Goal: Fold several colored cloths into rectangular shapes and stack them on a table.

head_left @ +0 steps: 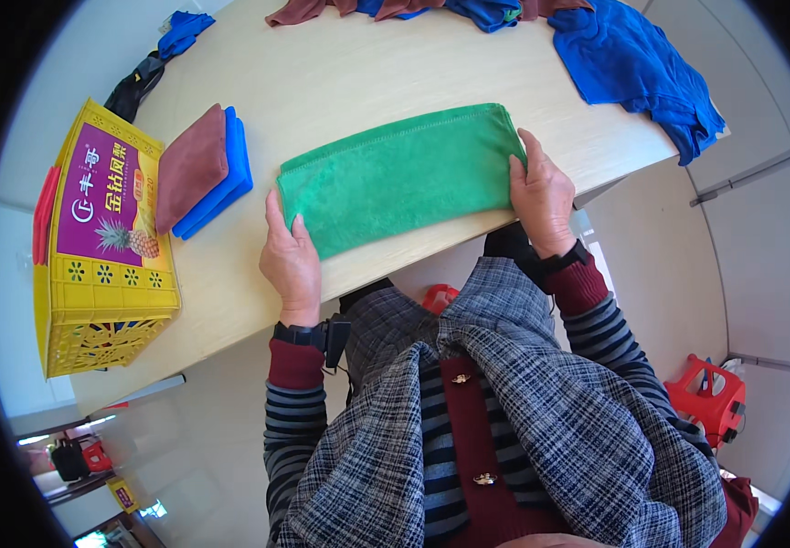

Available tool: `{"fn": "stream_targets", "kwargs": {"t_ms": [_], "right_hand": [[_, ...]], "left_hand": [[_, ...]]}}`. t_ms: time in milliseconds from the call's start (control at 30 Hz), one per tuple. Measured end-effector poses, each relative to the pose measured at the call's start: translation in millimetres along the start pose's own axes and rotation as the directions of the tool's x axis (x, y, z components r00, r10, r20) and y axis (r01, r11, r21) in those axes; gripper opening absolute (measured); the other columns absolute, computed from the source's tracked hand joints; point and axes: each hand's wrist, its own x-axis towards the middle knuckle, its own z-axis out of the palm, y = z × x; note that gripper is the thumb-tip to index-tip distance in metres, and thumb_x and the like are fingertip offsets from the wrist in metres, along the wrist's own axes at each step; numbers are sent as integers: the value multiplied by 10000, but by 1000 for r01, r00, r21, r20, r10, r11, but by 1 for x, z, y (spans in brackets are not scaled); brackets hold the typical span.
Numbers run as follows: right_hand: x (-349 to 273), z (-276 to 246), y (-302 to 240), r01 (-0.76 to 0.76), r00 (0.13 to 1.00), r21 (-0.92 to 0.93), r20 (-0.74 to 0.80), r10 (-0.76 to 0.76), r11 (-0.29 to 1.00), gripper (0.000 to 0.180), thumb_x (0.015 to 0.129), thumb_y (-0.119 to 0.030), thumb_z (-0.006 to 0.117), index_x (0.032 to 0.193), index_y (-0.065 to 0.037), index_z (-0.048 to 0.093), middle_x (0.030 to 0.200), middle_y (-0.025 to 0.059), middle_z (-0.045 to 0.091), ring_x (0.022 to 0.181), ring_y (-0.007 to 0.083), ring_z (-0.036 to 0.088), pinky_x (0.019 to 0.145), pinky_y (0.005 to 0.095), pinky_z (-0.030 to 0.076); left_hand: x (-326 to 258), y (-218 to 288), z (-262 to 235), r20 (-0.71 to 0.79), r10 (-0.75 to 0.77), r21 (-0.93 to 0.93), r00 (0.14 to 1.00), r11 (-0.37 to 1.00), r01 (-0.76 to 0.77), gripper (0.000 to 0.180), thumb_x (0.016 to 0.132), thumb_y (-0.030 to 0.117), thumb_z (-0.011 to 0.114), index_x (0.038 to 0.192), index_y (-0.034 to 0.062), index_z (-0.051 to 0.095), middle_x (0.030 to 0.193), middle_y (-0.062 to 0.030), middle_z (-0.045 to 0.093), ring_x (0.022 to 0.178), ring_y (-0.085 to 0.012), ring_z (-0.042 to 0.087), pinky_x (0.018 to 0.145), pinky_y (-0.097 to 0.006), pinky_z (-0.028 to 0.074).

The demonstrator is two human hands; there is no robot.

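A green cloth (404, 178), folded into a long strip, lies at the near edge of the table. Its stitched hem runs along the far side. My left hand (291, 269) pinches the left end, with the thumb on the near corner and the fingers along the side edge. At the opposite end my right hand (546, 196) grips the right edge between thumb and fingers; some fingertips are hidden. Left of the green cloth, a folded brown cloth (196, 169) lies over a folded blue cloth (226, 187).
A yellow plastic crate (111, 306) with a purple panel stands at the table's left. Loose blue cloths (632, 68) hang over the far right edge. Brown cloths (303, 9) and blue ones lie along the far side. A red plastic container (710, 402) is below on the right.
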Motion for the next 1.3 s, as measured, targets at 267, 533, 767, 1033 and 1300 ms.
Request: {"fn": "stream_targets", "kwargs": {"t_ms": [267,533,767,1033,1300], "right_hand": [[-3,2,2,84,995,-24,-57,-85,996,327,940,-153,645,1262,-151,588,880,138,711,783,346,696,678,431,552],[2,-3,6,83,996,-64,31,-81,994,330,927,-148,654,1248,-110,591,1048,149,696,894,347,683,751,437,544],[-4,-32,-35,338,936,9,105,-337,941,494,875,-172,695,1340,-86,553,1321,127,587,1214,350,549,998,446,447],[-55,-26,-54,576,661,211,448,-602,790,616,901,-241,672,1469,-116,471,1532,97,441,1449,323,360,1210,496,249],[-41,-41,-8,528,726,124,448,-522,840,582,937,-212,627,1486,-129,452,1553,89,421,1456,303,357,1216,494,237]], "left_hand": [[-2,-2,-11,53,-13,176,998,984,4,565,949,111,622,1474,130,415,892,-188,704,670,-375,666,615,-472,500],[-8,17,-24,-27,209,338,977,922,-188,551,876,152,707,1397,124,529,1309,-149,613,1102,-310,622,906,-466,485],[-32,71,-11,264,621,-125,738,781,-612,585,830,187,739,1378,90,559,1464,-110,501,1345,-293,473,1156,-481,332],[-35,57,-8,286,601,-191,746,799,-570,534,814,146,742,1322,67,597,1390,-116,563,1308,-292,512,1118,-470,381],[-28,38,-22,229,559,-103,797,828,-551,376,788,57,740,1159,60,679,1204,-117,647,1137,-293,623,980,-420,500]]}}
